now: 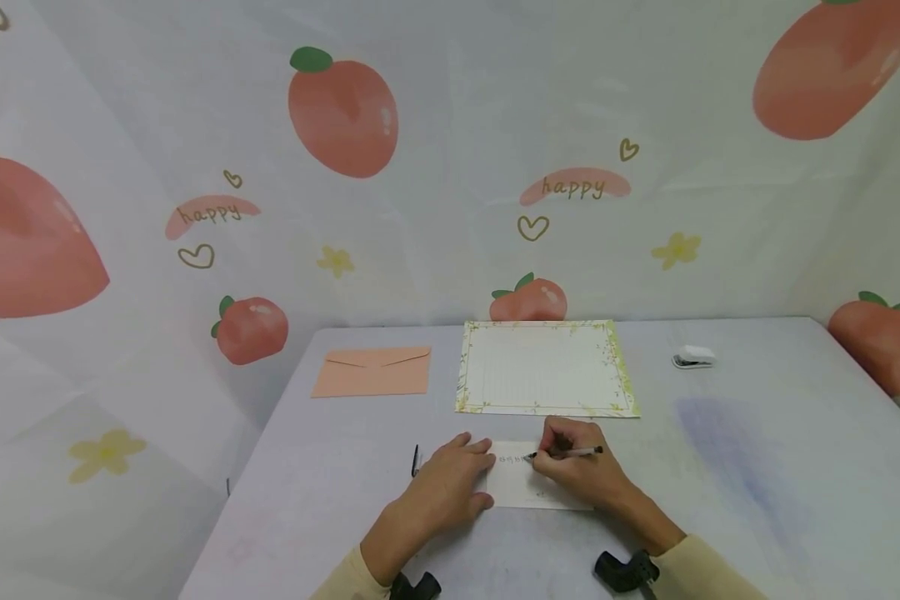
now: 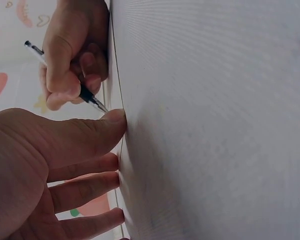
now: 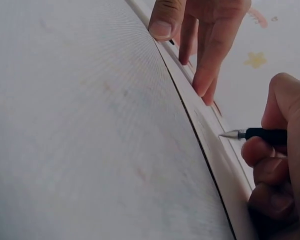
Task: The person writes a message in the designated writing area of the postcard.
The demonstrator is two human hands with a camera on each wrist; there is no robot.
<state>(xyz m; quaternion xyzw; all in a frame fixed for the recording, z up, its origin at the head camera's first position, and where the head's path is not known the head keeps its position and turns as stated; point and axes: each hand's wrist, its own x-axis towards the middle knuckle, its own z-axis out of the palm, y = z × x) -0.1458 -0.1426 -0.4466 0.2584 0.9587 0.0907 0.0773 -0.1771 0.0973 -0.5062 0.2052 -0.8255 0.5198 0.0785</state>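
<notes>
A small white card (image 1: 525, 487) lies on the table in front of me, with a short row of handwriting near its top. My right hand (image 1: 581, 467) pinches a pen (image 1: 581, 452) with a dark grip, its tip at the end of that writing. In the right wrist view, the metal point of the pen (image 3: 232, 134) meets the card's surface. My left hand (image 1: 453, 483) rests on the card's left edge, thumb and fingers spread. From the left wrist, the thumb (image 2: 97, 132) shows lying along the near edge.
Beside the left hand lies a dark pen cap (image 1: 416, 461). Farther back are a peach envelope (image 1: 371, 372), a floral-bordered sheet of letter paper (image 1: 543, 367) and a small white stapler (image 1: 694, 357). A printed cloth backdrop (image 1: 435, 242) hangs behind the table (image 1: 720, 500).
</notes>
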